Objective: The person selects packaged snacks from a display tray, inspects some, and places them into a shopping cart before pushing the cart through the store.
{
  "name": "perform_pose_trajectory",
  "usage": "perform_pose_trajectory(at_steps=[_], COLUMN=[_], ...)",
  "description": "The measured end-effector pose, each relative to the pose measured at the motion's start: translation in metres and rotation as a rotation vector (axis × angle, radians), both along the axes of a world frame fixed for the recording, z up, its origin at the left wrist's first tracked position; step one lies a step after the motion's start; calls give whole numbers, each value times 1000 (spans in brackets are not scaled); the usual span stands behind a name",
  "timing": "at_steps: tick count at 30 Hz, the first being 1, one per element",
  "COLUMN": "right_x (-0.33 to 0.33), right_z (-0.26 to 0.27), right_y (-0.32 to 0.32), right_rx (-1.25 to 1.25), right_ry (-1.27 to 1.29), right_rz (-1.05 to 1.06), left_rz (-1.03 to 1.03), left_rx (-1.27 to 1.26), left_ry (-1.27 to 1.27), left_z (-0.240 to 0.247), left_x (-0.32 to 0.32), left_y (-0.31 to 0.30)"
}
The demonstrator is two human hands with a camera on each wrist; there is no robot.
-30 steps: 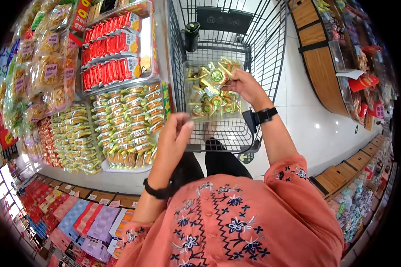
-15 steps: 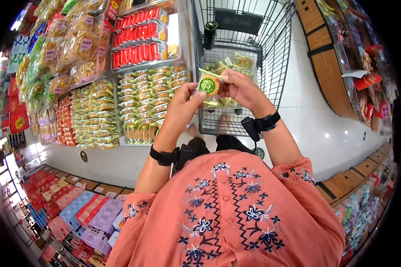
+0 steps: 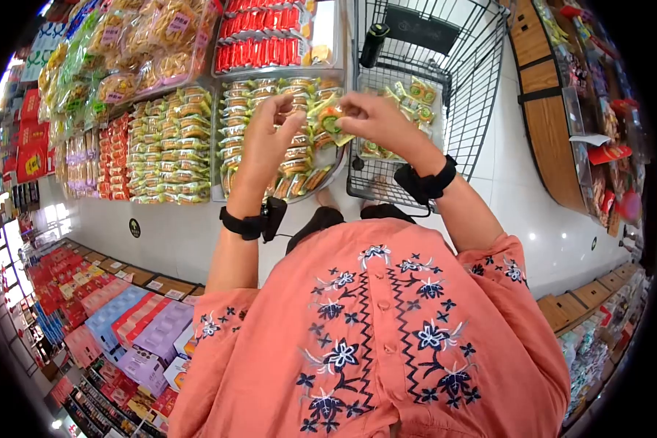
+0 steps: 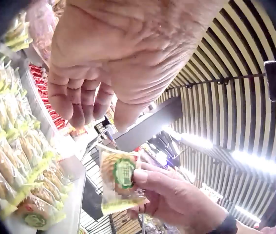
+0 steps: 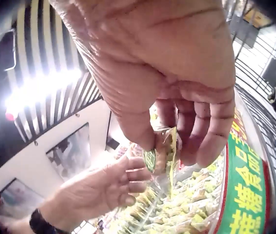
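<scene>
My right hand (image 3: 379,123) pinches one wrapped cookie (image 3: 330,122) between thumb and fingers, over the edge between the display and the cart. Its clear wrapper has yellow-green ends and a round green label, plain in the left wrist view on the cookie packet (image 4: 121,178). To its left, my left hand (image 3: 269,135) hangs over the display bin with fingers loosely bent, apart from the packet. Under both hands, rows of similar wrapped cookies (image 3: 296,166) fill the bin. More such packets (image 3: 418,111) lie in a clear tray inside the cart.
The black wire shopping cart (image 3: 482,91) stands at the front right, with a black bottle (image 3: 373,45) inside. Red packets (image 3: 263,51) and bagged snacks (image 3: 117,36) sit farther left. A wooden shelf unit (image 3: 544,124) lines the right side of the aisle.
The right hand has lifted a cookie packet from the cart's tray and carried it left to the display. The left hand touched the packet half a second ago and is now apart from it.
</scene>
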State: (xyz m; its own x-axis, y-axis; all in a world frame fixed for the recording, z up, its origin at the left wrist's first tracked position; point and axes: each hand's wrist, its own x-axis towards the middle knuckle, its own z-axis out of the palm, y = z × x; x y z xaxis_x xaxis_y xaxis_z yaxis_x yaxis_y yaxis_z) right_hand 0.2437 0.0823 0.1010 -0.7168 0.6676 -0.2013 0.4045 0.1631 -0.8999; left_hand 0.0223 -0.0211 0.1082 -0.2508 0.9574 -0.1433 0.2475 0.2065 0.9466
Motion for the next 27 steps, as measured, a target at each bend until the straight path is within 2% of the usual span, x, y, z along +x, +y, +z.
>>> perform_pose_trajectory(at_steps=[4, 6, 7, 11, 14, 17, 27], right_x=[-22, -28, -30, -33, -33, -34, -31], right_z=[-25, -32, -33, -30, -40, -48, -43], right_y=[-17, -23, -25, -32, -35, -40, -40], right_rx=[519, 606, 635, 695, 782, 871, 934], right_ry=[109, 60, 47, -102, -94, -91, -101], right_rz=[92, 148, 176, 281, 296, 261, 225], left_rz=[-192, -231, -252, -328, -343, -347, -352], left_rx=[168, 259, 180, 207, 173, 172, 232], left_ry=[465, 602, 565, 617, 680, 724, 816], left_z=[8, 2, 0, -14, -24, -30, -46], left_x=[0, 0, 1, 1, 3, 6, 15], left_y=[-10, -15, -18, -27, -28, -30, -24])
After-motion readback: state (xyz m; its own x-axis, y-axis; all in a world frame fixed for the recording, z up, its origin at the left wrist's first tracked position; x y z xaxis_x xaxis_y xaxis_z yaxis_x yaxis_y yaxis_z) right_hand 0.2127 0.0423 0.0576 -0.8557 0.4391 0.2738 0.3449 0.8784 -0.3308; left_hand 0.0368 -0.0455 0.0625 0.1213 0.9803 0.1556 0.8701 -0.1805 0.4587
